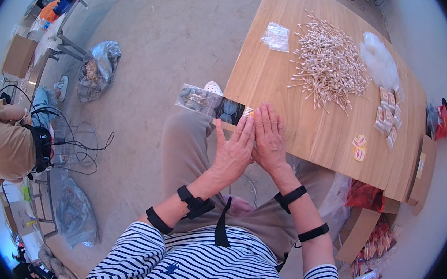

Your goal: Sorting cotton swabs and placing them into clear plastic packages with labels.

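Observation:
My left hand (235, 150) lies flat at the table's near left corner, fingers stretched and thumb apart. Beside it my right hand (269, 136) is also flat, its fingers straight, the two hands touching along their edges. From under the left fingertips a clear plastic bag (197, 100) with a dark section sticks out leftward past the table edge. A small orange-and-white striped piece (248, 113) shows at the fingertips; whether it belongs to the bag cannot be made out. Whatever lies beneath the palms is hidden.
On the wooden table (261, 84) are a big pile of cotton swabs (330, 61), flat clear bags (276, 37), filled swab packs (387, 115) and printed yellow-and-white labels (359, 148). An open cardboard box (359, 230) stands below right. Another person (10, 143) sits far left.

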Available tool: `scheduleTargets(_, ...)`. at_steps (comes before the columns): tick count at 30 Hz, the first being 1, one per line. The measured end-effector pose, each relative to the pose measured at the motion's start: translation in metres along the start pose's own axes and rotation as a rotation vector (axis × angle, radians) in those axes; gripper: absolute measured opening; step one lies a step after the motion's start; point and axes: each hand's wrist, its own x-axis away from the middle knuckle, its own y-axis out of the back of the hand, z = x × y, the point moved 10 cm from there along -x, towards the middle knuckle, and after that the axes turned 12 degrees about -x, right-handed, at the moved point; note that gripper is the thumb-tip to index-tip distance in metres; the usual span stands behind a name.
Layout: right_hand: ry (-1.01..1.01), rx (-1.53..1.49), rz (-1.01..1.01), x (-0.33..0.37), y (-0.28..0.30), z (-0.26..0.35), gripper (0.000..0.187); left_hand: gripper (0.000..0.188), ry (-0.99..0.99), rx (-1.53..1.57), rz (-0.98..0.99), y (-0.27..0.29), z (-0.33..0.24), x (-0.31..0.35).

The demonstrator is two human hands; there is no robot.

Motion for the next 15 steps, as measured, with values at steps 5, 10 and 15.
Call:
scheduleTargets(5,0.007,0.035,-0.023,0.0009,0.0001,0.0004,0.074,0.093,-0.001,-0.022,-0.007,-0.0018,-0.001,0.0012)
scheduleTargets(10,0.01,-0.009,-0.037,-0.0004,0.0035,0.0002,0.073,0.092,0.002,-0.005,0.013,-0.0006,-0.0014,0.0006)
scheduleTargets(15,0.014,-0.039,-0.045,-0.0004,0.0042,0.0002,0.073,0.092,0.003,-0.007,0.013,-0.0031,-0.0024,0.0002)
